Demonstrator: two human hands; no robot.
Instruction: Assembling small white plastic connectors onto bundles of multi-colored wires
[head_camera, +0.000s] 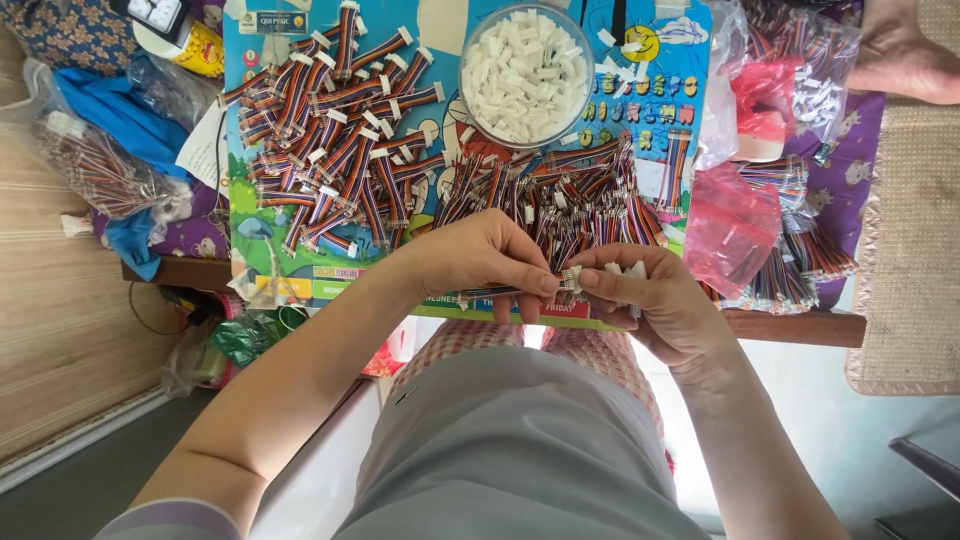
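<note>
Over the worktop's near edge, the left hand pinched a thin, floppy multicoloured ribbon cable near its end, grip closed; the right hand clasped small, light white plastic connectors, best held by their sides.

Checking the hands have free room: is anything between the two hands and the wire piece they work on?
Nothing visible. The left hand and right hand both pinch the multicoloured wire piece directly, fingertips meeting near the table's edge.
</note>
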